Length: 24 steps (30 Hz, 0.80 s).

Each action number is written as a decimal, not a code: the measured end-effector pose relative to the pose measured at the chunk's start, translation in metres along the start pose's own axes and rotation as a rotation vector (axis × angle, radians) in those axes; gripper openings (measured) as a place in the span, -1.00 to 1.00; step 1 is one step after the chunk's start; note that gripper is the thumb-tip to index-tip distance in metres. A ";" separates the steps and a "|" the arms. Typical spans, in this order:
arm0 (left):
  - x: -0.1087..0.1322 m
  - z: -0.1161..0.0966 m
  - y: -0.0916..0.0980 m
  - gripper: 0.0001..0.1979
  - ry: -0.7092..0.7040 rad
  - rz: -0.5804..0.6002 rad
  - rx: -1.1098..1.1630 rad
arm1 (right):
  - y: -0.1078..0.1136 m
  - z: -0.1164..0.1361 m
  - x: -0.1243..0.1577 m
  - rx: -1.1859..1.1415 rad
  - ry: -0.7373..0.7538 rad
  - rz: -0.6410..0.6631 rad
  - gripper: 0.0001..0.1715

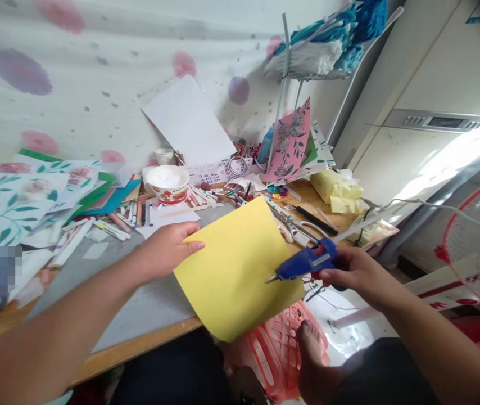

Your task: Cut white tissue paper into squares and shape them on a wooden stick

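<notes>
Now the left hand (pixel 171 248) pinches yellow paper (pixel 231 270) extending toward the right hand (pixel 360 274), which grips a glue gun (pixel 307 261).

You face a white curtain (pixel 130 56) with pink and purple flowers behind a wooden-edged worktop (pixel 139 350); rightward, bright light streaks a pale fridge (pixel 429 73) near a pink-rimmed fan (pixel 446 228).

No legible text — blurred handwriting (pixel 212 175), red print (pixel 439 305).

Plain yellow sheet (pixel 231 259) aslant over the table edge (pixel 139 350), blue glue gun (pixel 309 261) above, nozzle (pixel 272 278) leftward.
</notes>
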<state>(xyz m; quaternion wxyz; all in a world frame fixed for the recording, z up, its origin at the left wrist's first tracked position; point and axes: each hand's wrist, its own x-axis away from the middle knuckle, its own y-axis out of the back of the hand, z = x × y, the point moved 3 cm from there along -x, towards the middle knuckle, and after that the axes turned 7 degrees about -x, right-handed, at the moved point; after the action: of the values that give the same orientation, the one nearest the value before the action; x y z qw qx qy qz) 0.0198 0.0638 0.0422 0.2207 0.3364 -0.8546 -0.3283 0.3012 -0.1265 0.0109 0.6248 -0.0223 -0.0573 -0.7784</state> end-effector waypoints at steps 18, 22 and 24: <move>-0.037 0.070 -0.002 -0.71 0.019 -0.341 -0.075 | -0.082 -0.022 -0.070 -0.340 -0.184 0.054 -0.76; -0.001 0.047 -0.004 -0.89 -0.291 -0.537 -0.342 | -0.097 -0.025 -0.085 -0.452 -0.214 0.042 -0.82; 0.018 0.036 -0.024 -0.86 -0.507 -0.369 -0.339 | -0.102 -0.027 -0.089 -0.521 -0.241 0.033 -0.79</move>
<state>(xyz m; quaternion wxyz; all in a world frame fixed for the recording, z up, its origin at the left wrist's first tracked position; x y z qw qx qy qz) -0.0033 0.0521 0.0031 -0.0086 0.3515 -0.7403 -0.5730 0.2220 -0.0212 -0.0317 0.5994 -0.2753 0.0712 -0.7483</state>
